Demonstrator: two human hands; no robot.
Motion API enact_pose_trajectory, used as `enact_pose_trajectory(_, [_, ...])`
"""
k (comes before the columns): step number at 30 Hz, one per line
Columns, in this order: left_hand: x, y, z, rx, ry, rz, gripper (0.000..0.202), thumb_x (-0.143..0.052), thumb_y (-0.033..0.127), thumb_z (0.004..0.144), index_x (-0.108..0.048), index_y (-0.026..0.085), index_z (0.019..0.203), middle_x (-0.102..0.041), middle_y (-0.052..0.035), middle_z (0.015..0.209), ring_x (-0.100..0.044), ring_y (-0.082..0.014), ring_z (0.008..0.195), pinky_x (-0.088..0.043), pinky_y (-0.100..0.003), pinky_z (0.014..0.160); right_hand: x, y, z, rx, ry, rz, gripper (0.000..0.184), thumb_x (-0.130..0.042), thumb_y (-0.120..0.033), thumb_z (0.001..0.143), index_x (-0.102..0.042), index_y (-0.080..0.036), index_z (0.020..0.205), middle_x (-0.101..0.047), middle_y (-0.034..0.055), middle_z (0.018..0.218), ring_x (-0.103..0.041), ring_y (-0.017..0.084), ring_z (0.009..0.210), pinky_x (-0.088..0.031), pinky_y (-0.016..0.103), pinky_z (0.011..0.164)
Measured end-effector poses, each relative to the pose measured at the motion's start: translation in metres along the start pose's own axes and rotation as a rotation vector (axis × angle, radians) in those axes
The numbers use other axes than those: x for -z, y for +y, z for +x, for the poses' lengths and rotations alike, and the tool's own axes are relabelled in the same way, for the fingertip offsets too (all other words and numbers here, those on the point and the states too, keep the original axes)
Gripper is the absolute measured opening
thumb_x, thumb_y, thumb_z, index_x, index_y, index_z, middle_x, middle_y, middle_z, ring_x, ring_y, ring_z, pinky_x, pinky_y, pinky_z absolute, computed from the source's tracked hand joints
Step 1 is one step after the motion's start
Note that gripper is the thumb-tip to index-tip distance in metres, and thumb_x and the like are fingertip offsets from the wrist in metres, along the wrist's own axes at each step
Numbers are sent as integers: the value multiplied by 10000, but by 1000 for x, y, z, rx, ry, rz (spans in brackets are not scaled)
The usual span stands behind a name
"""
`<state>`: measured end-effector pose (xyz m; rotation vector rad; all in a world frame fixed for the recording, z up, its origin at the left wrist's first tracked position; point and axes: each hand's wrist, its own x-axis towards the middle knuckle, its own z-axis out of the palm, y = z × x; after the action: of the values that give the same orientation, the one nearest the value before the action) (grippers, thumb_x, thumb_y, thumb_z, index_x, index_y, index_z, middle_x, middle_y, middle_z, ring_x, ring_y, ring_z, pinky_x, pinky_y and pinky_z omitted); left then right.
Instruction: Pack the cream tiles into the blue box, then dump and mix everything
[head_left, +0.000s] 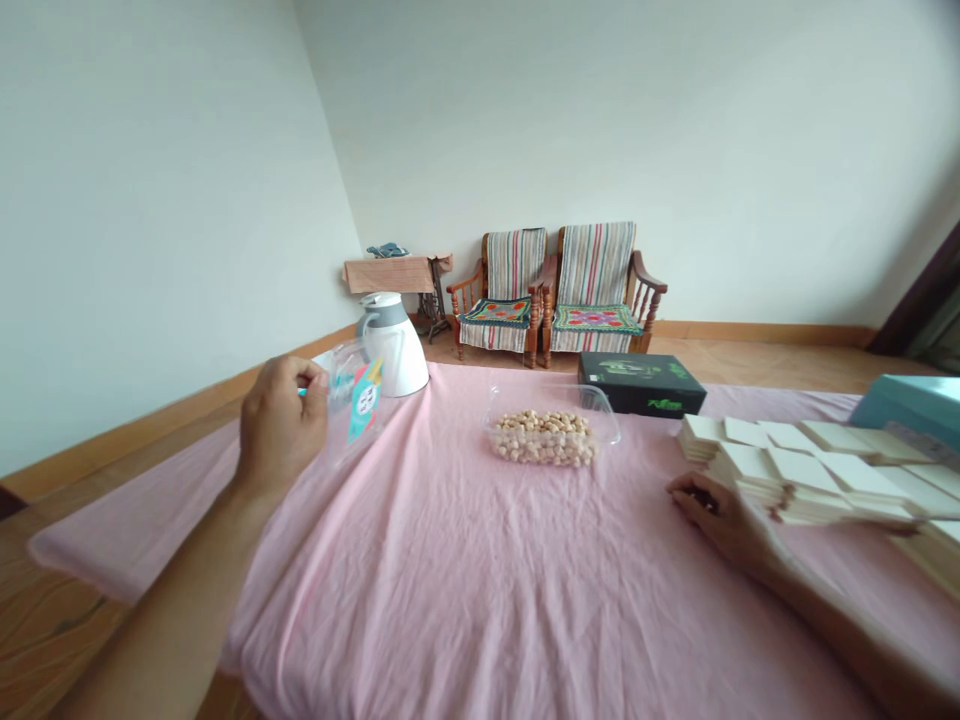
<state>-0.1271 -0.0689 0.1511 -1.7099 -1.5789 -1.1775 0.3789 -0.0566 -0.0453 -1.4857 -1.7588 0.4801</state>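
The left hand [289, 412], raised on a slanting forearm, pinches a clear plastic lid [365, 402] with a teal-and-coral label, left of the transparent tub [609, 425]. The right hand [712, 512] rests half-curled on pink cloth [480, 590] (whether gripping anything, I cannot tell).

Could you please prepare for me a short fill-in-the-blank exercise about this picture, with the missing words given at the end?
1. The hand that holds the labelled clear plastic piece is the person's ____ one.
2. The tray of nuts stands on a cloth whose colour is ____.
3. The box with green lettering is mainly ____ in colour.
4. The number of chairs by the wall is ____.

Missing words: left; pink; black; two.
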Motion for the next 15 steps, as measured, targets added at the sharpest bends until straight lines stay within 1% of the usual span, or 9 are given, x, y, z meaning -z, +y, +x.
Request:
enact_pose_trajectory(2, [0,9,0,126,20,-235,102,-489,293,849,-485,193,831,-578,-10,763,-563,-145,619,-444,-276,636,2,-2,1,-5,-2,25,260,-509,-427,782,-612,-190,757,-593,19,626,-530,149,554,-426,275,526])
enact_pose_trajectory(4, [0,19,-1,228,21,-500,136,-520,321,854,-496,187,863,-583,2,758,-535,-107,532,-434,-249,573,5,-9,3,-27,-20,68,278,-519,-444,770,-612,-183,749,-576,14,589,-525,143,522,-423,272,501])
enact_pose_trajectory(6, [-1,31,-3,297,38,-779,168,-573,329,832,-504,177,849,-574,2,758,-525,-95,538,-438,-237,555,9,-26,5,-58,-48,129,294,-547,-459,747,-620,-174,760,-591,22,600,-538,139,506,-411,260,457])
enact_pose_trajectory(8, [-6,46,-5,377,30,-1054,204,-633,329,793,-516,166,822,-562,-4,762,-525,-94,593,-439,-222,555,12,-53,8,-83,-67,209,318,-584,-474,724,-632,-166,786,-625,44,660,-565,142,521,-395,242,415])
enact_pose_trajectory(10, [-15,63,-9,492,-28,-1263,239,-688,325,742,-532,158,811,-562,-13,790,-521,-93,648,-432,-207,555,10,-86,8,-99,-88,323,360,-609,-500,727,-640,-156,828,-647,66,722,-598,152,573,-418,238,419])
enact_pose_trajectory(11, [-20,72,-12,550,-66,-1334,252,-708,320,718,-534,157,799,-565,-17,815,-521,-91,666,-432,-206,560,7,-104,7,-121,-97,403,391,-626,-518,722,-638,-148,847,-657,83,759,-626,170,631,-457,249,454])
enact_pose_trajectory(13, [-32,88,-19,632,-125,-1410,257,-718,318,694,-528,165,774,-570,-19,862,-525,-91,690,-435,-214,576,-4,-137,4,-219,-137,587,444,-641,-541,731,-626,-145,930,-674,119,905,-663,202,770,-533,295,585])
enact_pose_trajectory(14, [-37,96,-24,657,-144,-1425,253,-712,323,694,-522,171,763,-574,-20,879,-530,-94,700,-439,-224,589,-11,-151,1,-255,-171,681,458,-637,-550,745,-616,-147,963,-669,129,970,-668,205,811,-546,316,649])
enact_pose_trajectory(15, [-42,102,-29,674,-159,-1430,248,-701,334,698,-518,178,759,-577,-21,891,-535,-99,708,-442,-234,601,-19,-163,-1,-278,-203,763,471,-629,-560,754,-604,-158,997,-660,128,1018,-669,203,824,-547,328,676])
